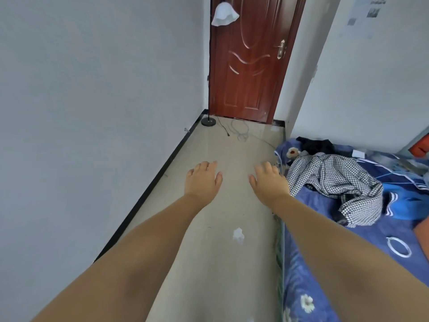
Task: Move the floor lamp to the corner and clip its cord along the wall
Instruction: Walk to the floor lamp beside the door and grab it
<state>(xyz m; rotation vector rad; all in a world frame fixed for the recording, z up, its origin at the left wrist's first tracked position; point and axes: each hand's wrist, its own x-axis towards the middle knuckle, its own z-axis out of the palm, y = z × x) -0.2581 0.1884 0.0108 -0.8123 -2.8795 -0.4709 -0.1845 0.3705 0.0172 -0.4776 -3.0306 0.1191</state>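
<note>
The floor lamp stands upright in the far left corner, next to the door: white shade (224, 14) at the top, thin black pole (209, 84), round black base (208, 122) on the floor. Its black cord (223, 127) lies loose across the floor to the right of the base and ends in a plug. A small metal clip (186, 130) sticks out of the left wall low down. My left hand (203, 180) and my right hand (269, 181) are stretched out over the floor, palms down, fingers apart, holding nothing, far from the lamp.
A reddish wooden door (248, 66) closes the end of the passage. A pale cable (241, 133) lies coiled near it. A bed (348, 240) with blue bedding and a checked garment (336, 182) fills the right side. A white scrap (238, 234) lies on the floor.
</note>
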